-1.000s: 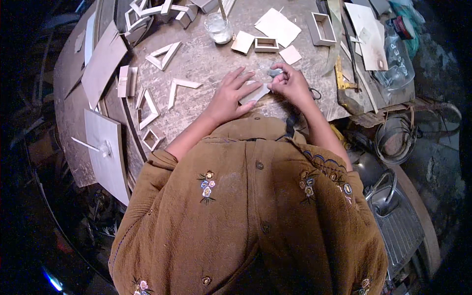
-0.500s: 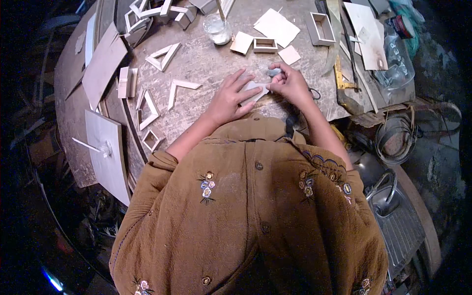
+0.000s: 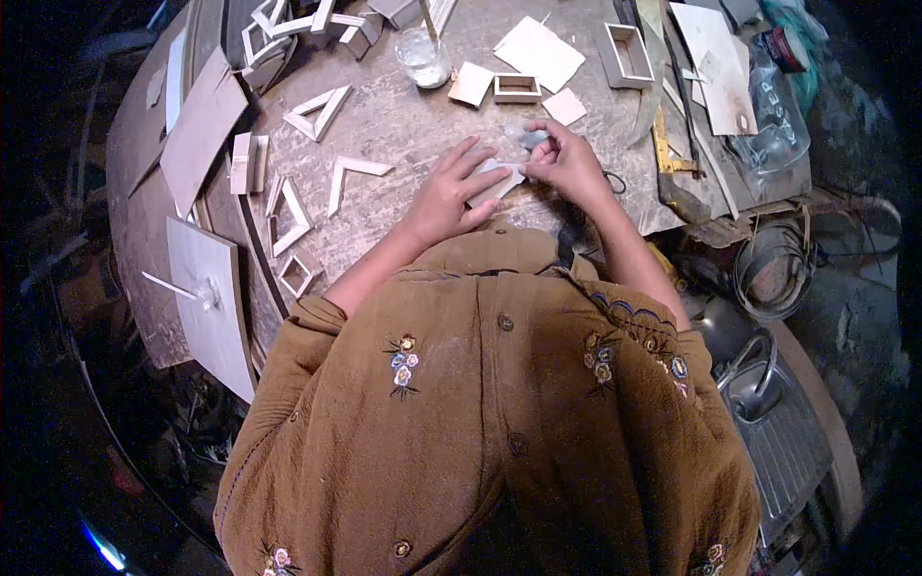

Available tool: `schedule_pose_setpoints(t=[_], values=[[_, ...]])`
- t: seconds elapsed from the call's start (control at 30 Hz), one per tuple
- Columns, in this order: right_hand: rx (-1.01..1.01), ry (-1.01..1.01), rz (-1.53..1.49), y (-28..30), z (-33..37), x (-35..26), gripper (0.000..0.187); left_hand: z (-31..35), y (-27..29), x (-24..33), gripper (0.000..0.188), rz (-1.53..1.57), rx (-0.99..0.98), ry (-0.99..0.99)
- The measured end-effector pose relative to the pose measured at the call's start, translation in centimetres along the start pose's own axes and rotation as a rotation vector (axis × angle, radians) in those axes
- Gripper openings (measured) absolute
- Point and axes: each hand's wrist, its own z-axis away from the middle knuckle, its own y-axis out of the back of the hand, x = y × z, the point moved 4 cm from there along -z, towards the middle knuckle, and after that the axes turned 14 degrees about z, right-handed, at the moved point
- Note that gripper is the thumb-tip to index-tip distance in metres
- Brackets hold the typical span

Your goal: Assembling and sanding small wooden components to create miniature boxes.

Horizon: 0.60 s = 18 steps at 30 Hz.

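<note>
Left hand [image 3: 449,195] lies flat, fingers spread, pressing a pale strip [image 3: 495,180] near the worktop's [image 3: 403,125] six-o'clock edge. Right hand [image 3: 567,163], at three o'clock, pinches a small grey piece [image 3: 531,140]. Bare room at eleven o'clock.

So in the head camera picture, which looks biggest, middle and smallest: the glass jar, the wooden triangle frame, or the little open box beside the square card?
1. Wooden triangle frame
2. Glass jar
3. Little open box

The jar and box look close in size, so that order is unsure.
</note>
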Motion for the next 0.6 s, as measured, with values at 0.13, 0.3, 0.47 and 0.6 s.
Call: schedule_pose_setpoints(t=[0.13, 0.3, 0.47, 0.6], values=[[0.105, 0.031, -0.079, -0.1, 0.1, 0.8, 0.054, -0.3, 0.4, -0.1, 0.058, 0.128, 0.078, 0.117], [0.263, 0.017, -0.155, 0.9, 1.4, 1.7, 0.050, -1.0, 1.1, 0.9, 0.072, -0.012, -0.104, 0.076], [0.459, 0.120, 0.228, 2.8, 4.1, 0.9, 0.034, -1.2, 0.8, 0.8, 0.083, -0.174, -0.281, 0.088], [0.576, 0.205, 0.365, 3.8, 6.3, -0.4, 0.028, -1.2, 0.8, 0.9, 0.082, -0.080, -0.245, 0.127]])
